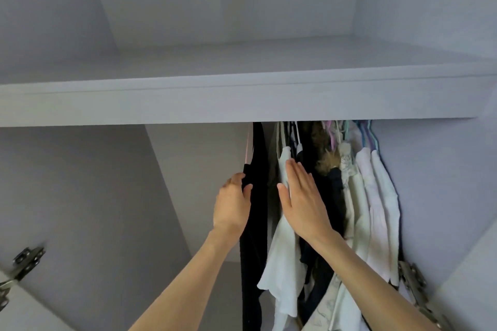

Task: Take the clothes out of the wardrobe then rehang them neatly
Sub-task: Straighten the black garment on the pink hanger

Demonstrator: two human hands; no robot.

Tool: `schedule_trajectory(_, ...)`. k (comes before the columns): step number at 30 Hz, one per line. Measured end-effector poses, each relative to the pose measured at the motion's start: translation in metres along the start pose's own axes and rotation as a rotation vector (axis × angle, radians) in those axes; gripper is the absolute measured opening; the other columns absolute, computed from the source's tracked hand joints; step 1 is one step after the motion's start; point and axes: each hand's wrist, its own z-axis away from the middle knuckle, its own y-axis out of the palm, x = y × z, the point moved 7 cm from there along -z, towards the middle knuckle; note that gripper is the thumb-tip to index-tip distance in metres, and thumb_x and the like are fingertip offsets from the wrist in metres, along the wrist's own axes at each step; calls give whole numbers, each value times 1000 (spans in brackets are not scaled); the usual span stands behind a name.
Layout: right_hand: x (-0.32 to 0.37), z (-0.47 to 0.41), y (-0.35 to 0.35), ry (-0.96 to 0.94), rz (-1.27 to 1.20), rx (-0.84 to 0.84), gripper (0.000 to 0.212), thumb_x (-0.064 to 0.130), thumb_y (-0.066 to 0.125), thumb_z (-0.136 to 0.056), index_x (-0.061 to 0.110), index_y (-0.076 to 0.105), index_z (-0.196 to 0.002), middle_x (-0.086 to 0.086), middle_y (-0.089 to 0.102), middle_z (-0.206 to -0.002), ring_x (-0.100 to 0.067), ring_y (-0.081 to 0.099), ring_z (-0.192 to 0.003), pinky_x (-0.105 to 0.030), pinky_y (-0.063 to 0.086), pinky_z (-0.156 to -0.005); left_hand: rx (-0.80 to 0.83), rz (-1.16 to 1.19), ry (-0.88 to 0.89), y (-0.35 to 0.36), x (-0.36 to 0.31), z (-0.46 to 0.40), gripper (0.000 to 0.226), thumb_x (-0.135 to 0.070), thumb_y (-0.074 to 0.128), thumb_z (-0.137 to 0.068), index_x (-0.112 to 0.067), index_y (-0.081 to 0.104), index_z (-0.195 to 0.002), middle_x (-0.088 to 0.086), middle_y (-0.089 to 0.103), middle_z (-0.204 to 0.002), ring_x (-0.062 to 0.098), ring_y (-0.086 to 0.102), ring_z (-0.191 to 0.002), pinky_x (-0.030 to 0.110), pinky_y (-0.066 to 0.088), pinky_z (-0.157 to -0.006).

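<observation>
- Black fabric first: the black garment (pixel 254 196) hangs just below the shelf (pixel 242 105), off to the left of the packed bunch, with a gap between them
- left hand (pixel 232 204) has its grip clamped on that garment's edge, fingers curled round the cloth and thumb pinching from the front
- right hand (pixel 301 196) is flat, grip apart, straight fingers pressing against the white top (pixel 279 263) at the left end of the bunch, looks like it's holding the rest back
- the rest of the clothes (pixel 371 196) are crammed under the right end of the shelf, whites and darks plus a furry brown bit (pixel 326 162), on pastel hangers (pixel 364 134)
- handling guess: all soft, light, floppy stuff, so pulling on cloth will just stretch it or slide it off. I'd go for the hanger hook up under the shelf instead, can't see the rail from here though
- thin strappy tops probably slip off easily, so keep hangers level
</observation>
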Motion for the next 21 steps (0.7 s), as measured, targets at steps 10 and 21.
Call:
schedule_trajectory(10, -2, -1, -3, 0, -74, 17, 70, 46, 0, -87, 12, 10, -148, 1, 11, -155, 1, -4, -136, -19, -5, -113, -105, -25, -86, -16, 17, -23, 28, -25, 42, -98, -4, 52, -83, 3, 49, -54, 17, 40, -41, 27, 26, -39)
schedule_trajectory(21, 11, 1, -10, 8, -135, 88, 53, 20, 34, -100, 9, 13, -148, -3, 8, -156, -8, -3, -142, -22, -9, -112, -210, 25, -32, -60, 18, 0, 24, -23, 45, -97, -10, 53, -79, -3, 38, -44, 13, 29, -35, 25, 22, -39)
